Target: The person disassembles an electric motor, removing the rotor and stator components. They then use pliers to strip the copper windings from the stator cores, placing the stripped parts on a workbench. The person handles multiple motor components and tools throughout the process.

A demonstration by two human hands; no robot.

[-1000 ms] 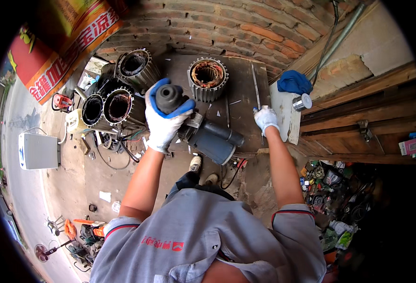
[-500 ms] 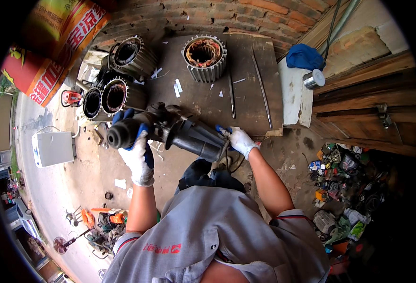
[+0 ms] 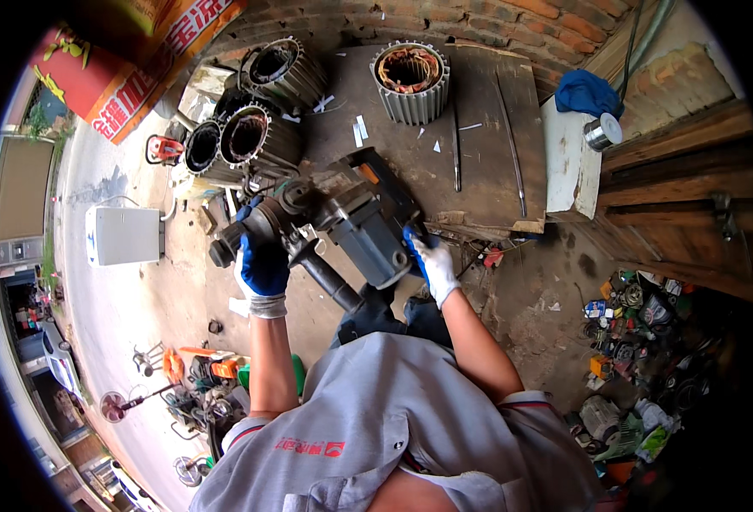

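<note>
A heavy dark grey rotary hammer (image 3: 359, 230) is held in both hands, its main body in front of the table's near edge. My left hand (image 3: 261, 269), in a white and blue glove, grips it at the left, just behind the black front chuck (image 3: 223, 247). A black side handle (image 3: 325, 282) slants down from there between my arms. My right hand (image 3: 427, 256), gloved alike, has its fingers on the tool's right end. Beyond it, a finned motor casing with copper windings (image 3: 410, 102) stands upright on the dark table (image 3: 487, 145), beside long metal rods (image 3: 510, 145) and white paper scraps.
Other motor casings (image 3: 265, 141) crowd the table's left. A white ledge (image 3: 568, 158) at right holds a blue cloth and tin. A wooden door (image 3: 675, 222), a heap of parts (image 3: 624, 358), a white appliance (image 3: 123, 235) and orange tools (image 3: 174, 365) lie around.
The tool has swung round: its front, earlier pointing up, now faces left and its side handle shows. My right hand has come from near a rod onto the tool; my left has moved down-left.
</note>
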